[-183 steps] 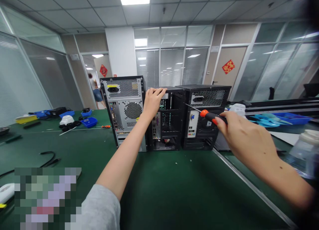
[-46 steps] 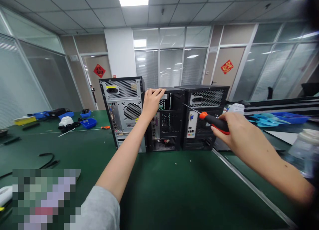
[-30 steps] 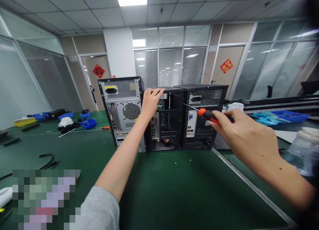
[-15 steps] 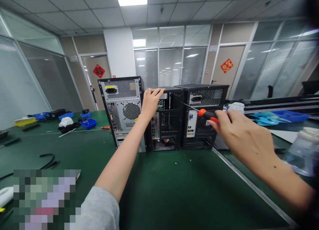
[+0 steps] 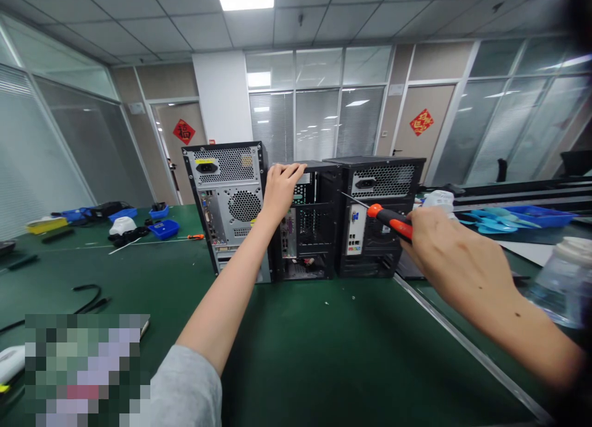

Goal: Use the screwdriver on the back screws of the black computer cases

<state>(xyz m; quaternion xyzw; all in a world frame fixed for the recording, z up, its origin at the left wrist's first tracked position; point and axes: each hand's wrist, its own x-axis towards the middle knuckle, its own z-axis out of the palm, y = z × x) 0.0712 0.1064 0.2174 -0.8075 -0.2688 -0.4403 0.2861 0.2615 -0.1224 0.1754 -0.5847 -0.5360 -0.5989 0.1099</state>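
Observation:
Three computer cases stand side by side with their back panels toward me. My left hand (image 5: 279,192) is on the upper left edge of the middle computer case (image 5: 316,232), fingers bent over its top; the thumb is hidden. In my right hand (image 5: 456,245) is a screwdriver (image 5: 392,221) with an orange and black handle, held by the handle's rear end. Its thin shaft points left, and the tip is at the middle case's right edge. The left computer case (image 5: 222,192) is taller, with a silver back; the right computer case (image 5: 386,168) is black.
On the left of the green table (image 5: 324,359) are a blue tray (image 5: 164,229), a yellow tray (image 5: 46,225), an orange-handled tool (image 5: 195,237) and a black cable (image 5: 90,300). To the right are light-blue gloves (image 5: 493,220) and a clear bottle (image 5: 562,285).
My right hand has slid back to the right along the screwdriver, baring more of the handle. The tip is in the same place. My left hand has not moved.

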